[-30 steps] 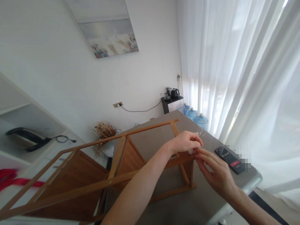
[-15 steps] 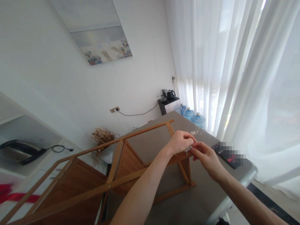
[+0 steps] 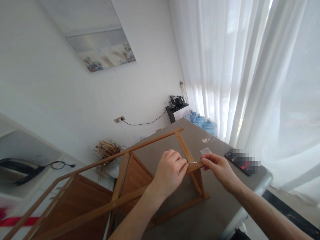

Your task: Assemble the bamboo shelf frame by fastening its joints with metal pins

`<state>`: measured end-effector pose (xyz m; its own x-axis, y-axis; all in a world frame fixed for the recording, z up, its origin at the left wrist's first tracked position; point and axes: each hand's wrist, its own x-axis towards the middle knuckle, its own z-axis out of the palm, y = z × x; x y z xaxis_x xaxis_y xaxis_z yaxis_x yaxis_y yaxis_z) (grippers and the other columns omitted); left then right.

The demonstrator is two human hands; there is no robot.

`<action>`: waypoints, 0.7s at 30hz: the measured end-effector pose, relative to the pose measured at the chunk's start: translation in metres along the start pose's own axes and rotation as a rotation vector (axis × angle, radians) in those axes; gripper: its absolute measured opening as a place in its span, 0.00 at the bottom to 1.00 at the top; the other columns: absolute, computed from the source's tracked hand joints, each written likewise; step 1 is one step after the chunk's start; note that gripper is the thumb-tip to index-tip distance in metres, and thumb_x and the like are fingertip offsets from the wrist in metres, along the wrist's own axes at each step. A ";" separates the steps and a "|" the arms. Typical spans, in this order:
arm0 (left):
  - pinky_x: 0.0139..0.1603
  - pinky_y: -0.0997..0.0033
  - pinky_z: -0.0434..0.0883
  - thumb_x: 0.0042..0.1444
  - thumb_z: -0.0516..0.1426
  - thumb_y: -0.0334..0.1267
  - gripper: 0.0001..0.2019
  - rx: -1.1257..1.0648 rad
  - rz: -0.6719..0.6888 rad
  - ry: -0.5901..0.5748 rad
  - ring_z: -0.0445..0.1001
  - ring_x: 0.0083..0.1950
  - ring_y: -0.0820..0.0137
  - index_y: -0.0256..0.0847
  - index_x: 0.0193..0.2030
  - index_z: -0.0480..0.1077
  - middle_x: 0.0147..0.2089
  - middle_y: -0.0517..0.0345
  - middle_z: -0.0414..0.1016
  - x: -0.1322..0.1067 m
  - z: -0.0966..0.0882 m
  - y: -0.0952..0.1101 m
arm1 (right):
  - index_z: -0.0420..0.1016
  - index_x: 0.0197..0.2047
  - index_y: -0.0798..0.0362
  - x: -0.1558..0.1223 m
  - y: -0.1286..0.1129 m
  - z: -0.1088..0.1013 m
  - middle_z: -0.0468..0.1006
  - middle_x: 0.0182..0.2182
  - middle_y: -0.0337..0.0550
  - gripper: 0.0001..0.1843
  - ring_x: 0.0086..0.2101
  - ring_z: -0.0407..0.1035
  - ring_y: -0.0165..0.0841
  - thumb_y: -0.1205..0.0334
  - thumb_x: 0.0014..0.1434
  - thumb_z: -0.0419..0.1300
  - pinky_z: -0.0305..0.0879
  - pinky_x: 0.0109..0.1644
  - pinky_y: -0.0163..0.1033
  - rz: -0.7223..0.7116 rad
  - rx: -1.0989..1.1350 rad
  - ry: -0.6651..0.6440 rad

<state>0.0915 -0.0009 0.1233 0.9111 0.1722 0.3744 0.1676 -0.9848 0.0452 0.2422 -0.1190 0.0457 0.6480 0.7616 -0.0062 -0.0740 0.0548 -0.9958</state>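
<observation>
One grip, the left hand (image 3: 171, 169), pinches a thin bent metal rod (image 3: 192, 163), long axis pointing right; its hooked tip lies closer to the right hand (image 3: 217, 167), whose hold I cannot tell; beneath, a wooden frame (image 3: 184, 146) rests on the grey surface (image 3: 216, 198).

Bare hands (image 3: 170, 170), bare forearms (image 3: 262, 208)
</observation>
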 end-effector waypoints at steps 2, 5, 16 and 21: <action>0.39 0.63 0.62 0.59 0.51 0.32 0.11 0.135 -0.020 0.010 0.64 0.37 0.66 0.38 0.27 0.69 0.30 0.54 0.67 -0.009 0.000 0.016 | 0.77 0.35 0.56 0.000 0.000 0.001 0.76 0.29 0.42 0.17 0.27 0.67 0.30 0.50 0.49 0.63 0.65 0.34 0.37 -0.011 -0.011 0.009; 0.34 0.62 0.61 0.56 0.52 0.29 0.09 0.229 -0.113 0.034 0.63 0.35 0.64 0.38 0.25 0.66 0.29 0.53 0.66 -0.013 0.006 0.041 | 0.76 0.34 0.56 0.000 0.000 0.001 0.77 0.28 0.42 0.17 0.27 0.67 0.31 0.50 0.49 0.63 0.66 0.34 0.38 -0.014 -0.024 0.012; 0.37 0.61 0.66 0.58 0.52 0.47 0.15 -0.074 -0.153 -0.037 0.66 0.36 0.64 0.38 0.28 0.68 0.30 0.53 0.69 0.006 0.005 0.058 | 0.76 0.33 0.56 -0.003 -0.007 -0.001 0.76 0.26 0.40 0.15 0.27 0.67 0.31 0.52 0.49 0.63 0.64 0.34 0.37 0.024 -0.039 -0.006; 0.48 0.65 0.66 0.57 0.56 0.38 0.09 -0.220 0.092 -0.146 0.67 0.45 0.67 0.42 0.44 0.71 0.42 0.55 0.71 0.010 -0.019 0.028 | 0.76 0.34 0.56 -0.001 -0.004 -0.003 0.76 0.27 0.41 0.15 0.28 0.67 0.31 0.52 0.50 0.62 0.63 0.36 0.37 0.002 -0.054 -0.028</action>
<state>0.0983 -0.0273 0.1464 0.9661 0.0677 0.2492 0.0107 -0.9747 0.2231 0.2439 -0.1216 0.0491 0.6266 0.7793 -0.0067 -0.0342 0.0189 -0.9992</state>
